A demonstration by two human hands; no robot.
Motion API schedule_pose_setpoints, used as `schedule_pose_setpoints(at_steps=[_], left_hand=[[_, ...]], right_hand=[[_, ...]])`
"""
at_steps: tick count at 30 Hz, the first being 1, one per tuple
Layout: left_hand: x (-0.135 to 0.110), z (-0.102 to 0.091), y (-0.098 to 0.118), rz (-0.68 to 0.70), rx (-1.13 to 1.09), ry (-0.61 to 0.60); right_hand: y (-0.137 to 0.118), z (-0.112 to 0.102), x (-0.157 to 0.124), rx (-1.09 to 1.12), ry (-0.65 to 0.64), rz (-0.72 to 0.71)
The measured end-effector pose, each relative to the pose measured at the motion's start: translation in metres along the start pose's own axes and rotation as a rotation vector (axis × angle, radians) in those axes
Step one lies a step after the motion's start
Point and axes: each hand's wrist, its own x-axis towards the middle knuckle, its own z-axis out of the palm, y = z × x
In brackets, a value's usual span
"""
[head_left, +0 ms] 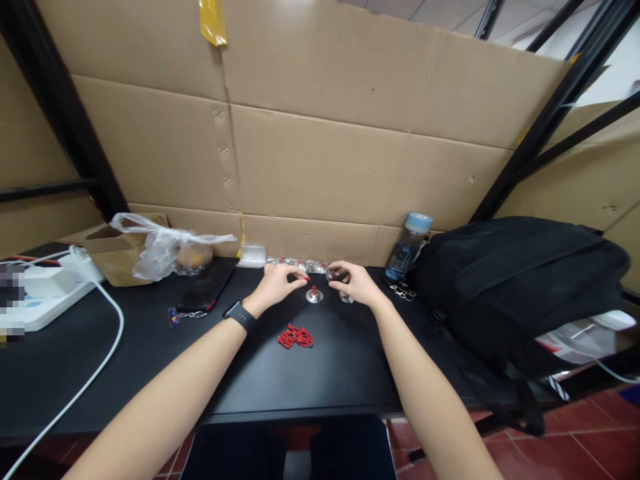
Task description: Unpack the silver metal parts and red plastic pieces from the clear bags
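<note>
My left hand (278, 285) is closed in a pinch, with a small red bit at its fingertips. My right hand (354, 283) is curled around a small clear round piece (331, 274). Between the hands a silver disc with a red stud (315, 295) stands on the black table (150, 347). Another silver disc (346, 297) lies partly under my right hand. A small pile of red pieces (296, 337) lies nearer to me. Behind the hands runs a row of clear round pieces (300, 264). A black watch (240, 315) sits on my left wrist.
A black backpack (515, 287) fills the table's right side, with a blue-capped bottle (409, 248) and keys (400, 291) beside it. At left lie a phone (203, 293), a keyring (183, 315), a plastic bag on a paper bag (160, 250), and a white power strip with cable (50, 287). Cardboard walls the back.
</note>
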Motion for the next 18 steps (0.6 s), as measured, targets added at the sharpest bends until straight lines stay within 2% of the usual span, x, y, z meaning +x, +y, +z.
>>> schedule_pose_setpoints(at_steps=[3,7,14,18], left_hand=[[0.0,0.003,0.003,-0.005,0.008,0.036],[0.0,0.007,0.008,0.036,0.003,0.086],[0.0,0.011,0.01,0.021,0.056,0.213],[0.0,0.012,0.009,0.036,0.076,0.239]], right_hand=[[-0.018,0.022,0.003,0.208,0.124,-0.047],[-0.034,0.044,0.004,0.4,0.152,-0.075],[-0.039,0.051,0.003,0.481,0.144,-0.051],[-0.038,0.054,0.004,0.52,0.149,-0.041]])
